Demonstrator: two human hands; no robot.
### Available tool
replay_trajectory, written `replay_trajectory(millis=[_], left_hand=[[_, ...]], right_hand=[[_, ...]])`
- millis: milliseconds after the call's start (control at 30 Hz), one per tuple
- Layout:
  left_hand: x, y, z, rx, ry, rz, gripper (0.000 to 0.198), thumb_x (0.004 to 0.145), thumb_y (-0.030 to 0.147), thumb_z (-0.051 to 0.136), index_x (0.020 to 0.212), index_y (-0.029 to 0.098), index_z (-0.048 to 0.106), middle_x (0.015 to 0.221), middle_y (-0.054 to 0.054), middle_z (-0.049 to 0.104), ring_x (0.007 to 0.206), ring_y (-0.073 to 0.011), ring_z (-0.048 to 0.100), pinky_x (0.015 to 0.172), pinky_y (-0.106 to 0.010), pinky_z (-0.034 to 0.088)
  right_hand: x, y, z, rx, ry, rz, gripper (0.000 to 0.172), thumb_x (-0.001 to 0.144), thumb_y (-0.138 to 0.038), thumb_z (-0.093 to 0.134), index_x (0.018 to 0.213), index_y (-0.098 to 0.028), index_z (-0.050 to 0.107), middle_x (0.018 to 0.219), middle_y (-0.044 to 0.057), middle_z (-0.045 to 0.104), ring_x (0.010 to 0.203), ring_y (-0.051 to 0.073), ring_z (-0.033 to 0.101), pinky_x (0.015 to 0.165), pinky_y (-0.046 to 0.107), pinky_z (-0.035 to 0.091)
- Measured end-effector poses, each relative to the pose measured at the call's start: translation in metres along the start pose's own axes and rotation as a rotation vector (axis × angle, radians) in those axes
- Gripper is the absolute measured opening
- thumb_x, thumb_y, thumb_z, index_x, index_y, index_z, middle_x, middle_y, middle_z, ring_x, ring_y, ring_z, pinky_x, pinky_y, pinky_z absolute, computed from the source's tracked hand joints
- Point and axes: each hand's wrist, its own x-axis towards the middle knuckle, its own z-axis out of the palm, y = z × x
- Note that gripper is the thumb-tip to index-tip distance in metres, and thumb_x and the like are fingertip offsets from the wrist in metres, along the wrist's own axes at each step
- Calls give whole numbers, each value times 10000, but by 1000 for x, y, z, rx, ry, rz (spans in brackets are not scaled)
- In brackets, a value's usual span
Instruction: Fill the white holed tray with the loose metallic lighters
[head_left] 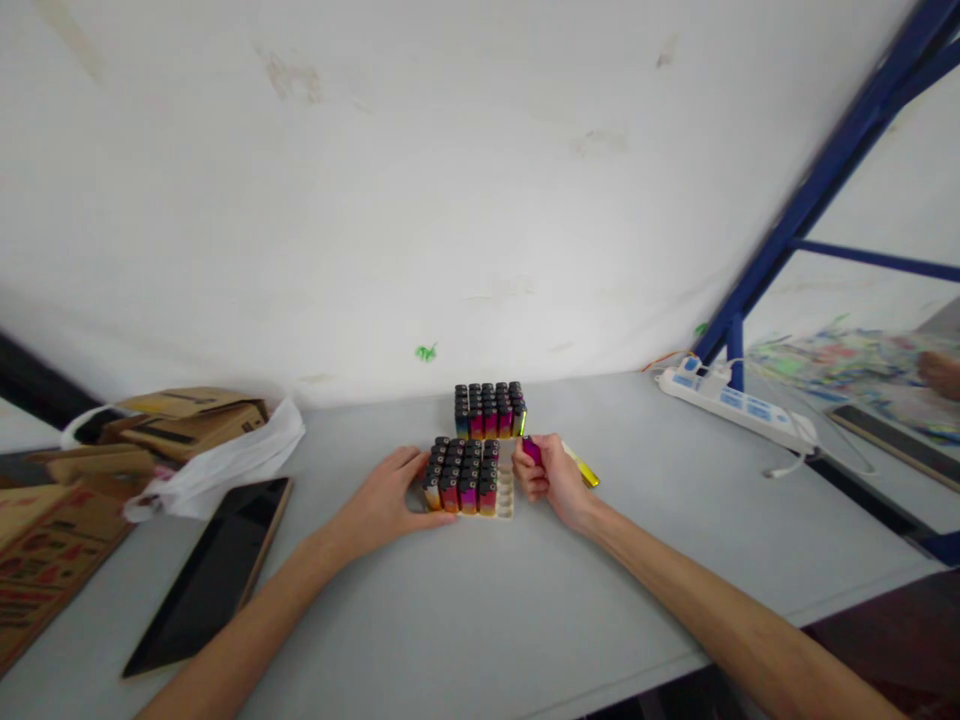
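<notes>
Upright lighters with black tops (469, 475) stand in rows in a pale tray (505, 498), whose right-hand column shows bare slots. My left hand (382, 498) grips this tray from the left, thumb along the front edge and fingers by the left side. My right hand (553, 478) is closed around a purple lighter (532, 450), just right of the tray's bare slots. Behind the tray stands a second block of lighters (491, 410), close to the wall. A yellow lighter (589, 474) lies on the table beyond my right hand, which partly hides what is beside it.
On the left lie a dark tablet (214, 570), a white plastic bag (225, 465) and cardboard boxes (52, 560). A white power strip (739, 405) with cables sits at the right, near a blue metal frame (731, 340). Another person's hand (941, 374) shows at the far right.
</notes>
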Motion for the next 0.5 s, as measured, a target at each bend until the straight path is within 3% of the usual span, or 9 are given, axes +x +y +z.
replay_trajectory(millis=[267,500], left_hand=[[0,0,1,9,-8,-13,636,739,666,887,1155,218,711,1192,-116,741,1155,-365,700,1082,-511,560],[0,-1,0,8,-19,-16,655,745,657,885,1210,224,724,1249,-122,745,1195,-364,687,1125,-509,534]], right_hand=[[3,4,-3,-11,-72,3,396,807,-611,495,663,-263,372,613,-96,183,521,103,106,479,266,110],[6,10,-5,-29,-39,-37,381,843,-571,498,662,-269,353,600,-95,180,522,108,92,474,267,123]])
